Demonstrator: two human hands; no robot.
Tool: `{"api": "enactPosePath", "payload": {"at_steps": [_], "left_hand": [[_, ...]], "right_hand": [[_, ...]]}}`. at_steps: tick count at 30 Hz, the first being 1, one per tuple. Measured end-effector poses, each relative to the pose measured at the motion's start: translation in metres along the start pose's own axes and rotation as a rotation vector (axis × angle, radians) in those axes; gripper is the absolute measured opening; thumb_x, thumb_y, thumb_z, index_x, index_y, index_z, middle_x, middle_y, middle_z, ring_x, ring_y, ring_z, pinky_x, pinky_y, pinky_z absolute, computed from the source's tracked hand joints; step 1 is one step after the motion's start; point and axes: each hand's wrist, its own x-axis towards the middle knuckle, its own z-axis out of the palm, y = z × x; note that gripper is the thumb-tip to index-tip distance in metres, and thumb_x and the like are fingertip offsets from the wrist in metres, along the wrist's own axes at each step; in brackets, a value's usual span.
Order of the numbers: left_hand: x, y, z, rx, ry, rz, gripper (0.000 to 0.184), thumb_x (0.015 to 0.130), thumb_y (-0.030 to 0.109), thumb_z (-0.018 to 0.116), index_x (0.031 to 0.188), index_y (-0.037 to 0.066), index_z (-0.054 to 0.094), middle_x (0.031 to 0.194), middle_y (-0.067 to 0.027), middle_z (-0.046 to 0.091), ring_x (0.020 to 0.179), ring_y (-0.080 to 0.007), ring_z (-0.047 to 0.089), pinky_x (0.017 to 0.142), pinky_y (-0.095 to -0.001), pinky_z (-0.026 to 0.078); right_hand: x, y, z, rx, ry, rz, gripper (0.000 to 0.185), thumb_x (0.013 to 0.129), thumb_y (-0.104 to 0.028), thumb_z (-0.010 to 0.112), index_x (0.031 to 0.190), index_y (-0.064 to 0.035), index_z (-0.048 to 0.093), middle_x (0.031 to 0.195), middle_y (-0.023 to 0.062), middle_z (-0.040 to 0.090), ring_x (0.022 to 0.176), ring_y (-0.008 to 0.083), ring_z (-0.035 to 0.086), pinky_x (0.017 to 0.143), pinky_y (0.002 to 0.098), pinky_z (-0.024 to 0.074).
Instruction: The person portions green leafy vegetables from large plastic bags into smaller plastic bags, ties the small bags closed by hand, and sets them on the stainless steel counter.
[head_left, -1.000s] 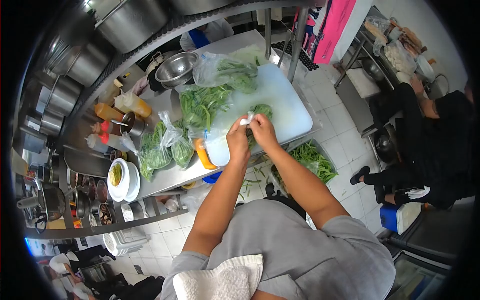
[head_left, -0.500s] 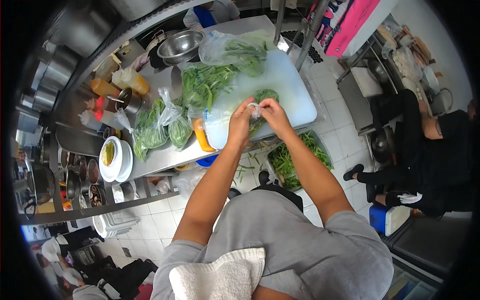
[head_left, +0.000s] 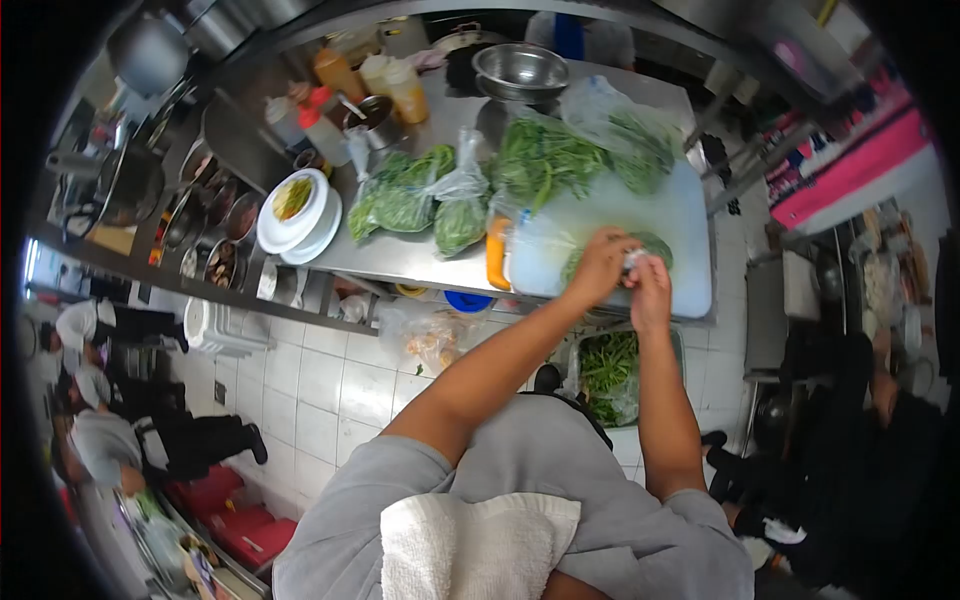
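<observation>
Both hands meet over the near edge of a white cutting board (head_left: 690, 225). My left hand (head_left: 603, 265) pinches the twisted neck of a clear plastic bag. My right hand (head_left: 650, 285) has its fingers closed on the same bag neck from the right. The bag of greens (head_left: 655, 247) lies on the board, partly hidden by my hands. Loose leafy greens (head_left: 545, 160) and a larger clear bag with greens (head_left: 640, 150) are at the board's far side. Two knotted bags of greens (head_left: 405, 195) (head_left: 462, 215) rest on the steel counter to the left.
An orange-handled item (head_left: 497, 255) lies at the board's left edge. Stacked white plates (head_left: 295, 215), squeeze bottles (head_left: 405, 90) and a steel bowl (head_left: 520, 72) stand on the counter. Below is a bin of greens (head_left: 610, 365). People are at far left and right.
The view has turned, so the counter now appears shifted to the right. Both hands remain together at the bag's neck, their fingers slightly rearranged.
</observation>
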Motion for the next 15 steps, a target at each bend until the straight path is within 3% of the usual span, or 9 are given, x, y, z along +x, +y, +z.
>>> {"api": "enactPosePath", "payload": {"at_steps": [1,3,8,11,13,15], "left_hand": [[-0.004,0.001,0.001,0.012,0.023,-0.004,0.027,0.084,0.004,0.045,0.106,0.002,0.061,0.109,-0.0149,0.055,0.100,-0.0275,0.052,0.086,-0.0324,0.041],[-0.009,0.007,0.004,0.243,-0.007,0.181,0.024,0.080,0.002,0.052,0.102,0.002,0.061,0.108,-0.0138,0.056,0.100,-0.0305,0.051,0.085,-0.0355,0.041],[-0.014,0.010,0.003,0.253,0.027,0.192,0.020,0.079,0.004,0.057,0.098,0.003,0.062,0.109,-0.0102,0.057,0.098,-0.0301,0.050,0.085,-0.0363,0.039],[-0.017,0.010,0.003,0.313,0.053,0.217,0.019,0.079,0.008,0.059,0.098,0.005,0.063,0.112,-0.0072,0.057,0.098,-0.0292,0.048,0.085,-0.0357,0.038],[-0.020,0.010,0.003,0.334,-0.008,0.096,0.019,0.080,0.014,0.059,0.097,0.009,0.064,0.119,-0.0026,0.056,0.106,-0.0290,0.046,0.088,-0.0391,0.034],[-0.025,0.011,0.003,0.414,0.001,0.118,0.018,0.081,0.017,0.058,0.097,0.010,0.064,0.122,-0.0011,0.055,0.111,-0.0280,0.045,0.090,-0.0413,0.032]], "right_hand": [[0.000,-0.004,-0.002,0.109,0.018,0.058,0.009,0.089,-0.015,0.055,0.087,-0.0064,0.054,0.066,-0.0014,0.048,0.057,0.0068,0.044,0.054,0.0199,0.0378],[0.002,-0.012,-0.002,0.143,0.046,0.107,0.009,0.090,-0.015,0.055,0.088,-0.0069,0.053,0.065,-0.0014,0.048,0.057,0.0074,0.044,0.053,0.0209,0.0379],[0.014,-0.031,0.000,0.270,0.087,0.172,0.007,0.090,-0.015,0.053,0.089,-0.0077,0.051,0.062,-0.0013,0.047,0.054,0.0072,0.042,0.051,0.0219,0.0351],[0.015,-0.050,0.006,0.229,-0.008,0.136,0.008,0.090,-0.014,0.054,0.087,-0.0073,0.052,0.061,-0.0017,0.046,0.054,0.0069,0.041,0.050,0.0213,0.0333],[0.010,-0.061,0.014,0.177,-0.020,0.116,0.009,0.089,-0.013,0.054,0.084,-0.0066,0.052,0.060,-0.0020,0.045,0.054,0.0063,0.041,0.051,0.0213,0.0327],[0.002,-0.070,0.022,0.006,-0.042,0.051,0.010,0.089,-0.012,0.054,0.082,-0.0062,0.052,0.060,-0.0023,0.044,0.054,0.0052,0.040,0.051,0.0206,0.0328]]}}
